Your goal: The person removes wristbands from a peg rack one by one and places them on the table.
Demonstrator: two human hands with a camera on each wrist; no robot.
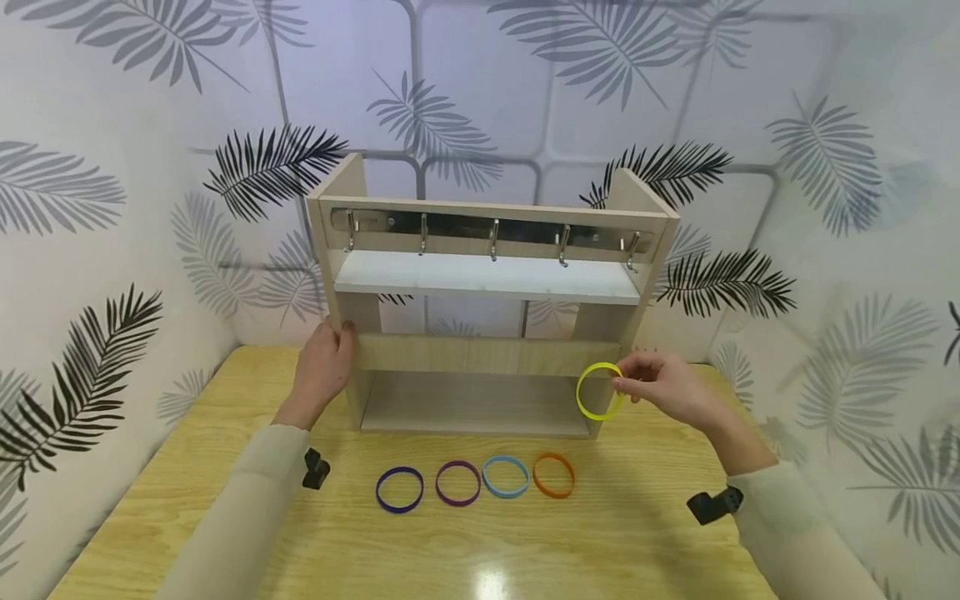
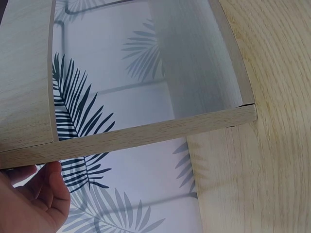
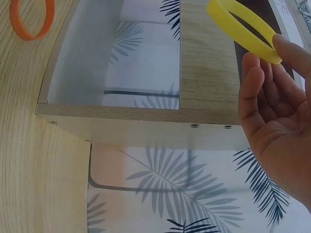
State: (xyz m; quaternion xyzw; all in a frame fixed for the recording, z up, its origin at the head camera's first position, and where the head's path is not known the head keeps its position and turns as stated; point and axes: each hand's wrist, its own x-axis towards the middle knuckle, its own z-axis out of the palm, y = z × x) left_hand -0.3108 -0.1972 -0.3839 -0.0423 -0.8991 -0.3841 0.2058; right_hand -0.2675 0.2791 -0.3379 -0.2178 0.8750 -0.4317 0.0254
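My right hand [image 1: 663, 385] pinches a yellow silicone wristband [image 1: 597, 415] between thumb and fingers, in front of the shelf's right side panel. In the right wrist view the yellow band [image 3: 243, 30] tilts up from the fingertips. At the other side, my left hand [image 1: 324, 367] grips the left side panel of a light wooden shelf [image 1: 480, 354]. The left wrist view has its fingers [image 2: 57, 187] curled right at the panel's edge. A metal strip along the shelf's top front carries several hooks [image 1: 493, 240], which hang bare.
Four-colour row on the table [image 1: 420, 558] before the shelf: a dark blue band [image 1: 400, 510], a purple band [image 1: 458, 503], a light blue band [image 1: 506, 495] and an orange band [image 1: 553, 495]. Leaf-patterned wall covering [image 1: 480, 100] stands behind and on both sides.
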